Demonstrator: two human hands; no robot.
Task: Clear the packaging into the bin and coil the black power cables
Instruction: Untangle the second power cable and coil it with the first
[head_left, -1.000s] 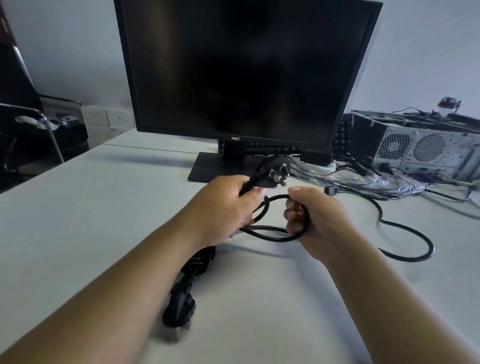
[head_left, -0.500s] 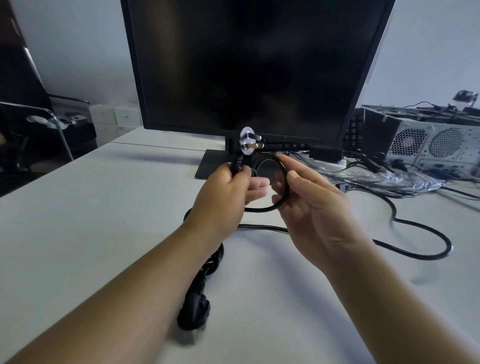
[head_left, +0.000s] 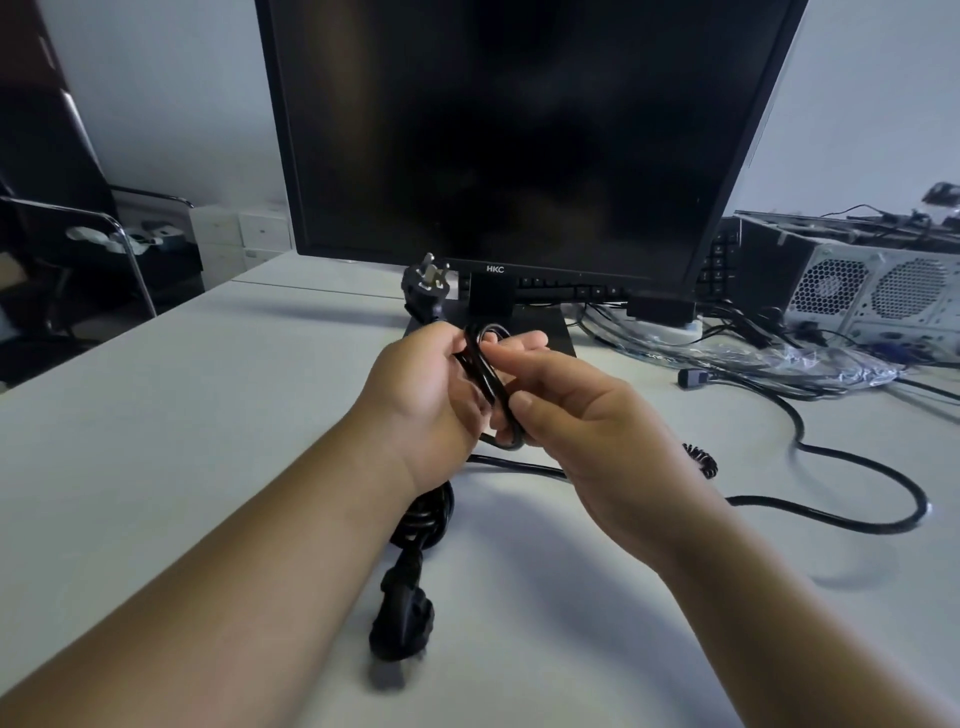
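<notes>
My left hand (head_left: 421, 400) grips a small loop of a black power cable (head_left: 491, 387) in front of the monitor. The cable's three-pin plug (head_left: 427, 285) sticks up beyond my left fingers. My right hand (head_left: 587, 415) pinches the same loop from the right, thumb against the cable. The rest of this cable trails right across the table in a wide bend (head_left: 883, 522). A second black cable (head_left: 410, 571) lies bundled on the table under my left forearm, its plug end toward me. Clear plastic packaging (head_left: 789, 358) lies at the right behind the cables.
A black monitor (head_left: 519, 130) on its stand fills the middle, a keyboard behind it. A computer case (head_left: 878, 286) with loose wires stands at the far right. A short twisted tie (head_left: 701, 457) lies by my right wrist. A chair (head_left: 78, 244) stands left of the white table (head_left: 156, 441).
The loop has been narrowed and turned upright between my hands. The plug has swung to the left of my left hand. My right hand now pinches the loop lower down.
</notes>
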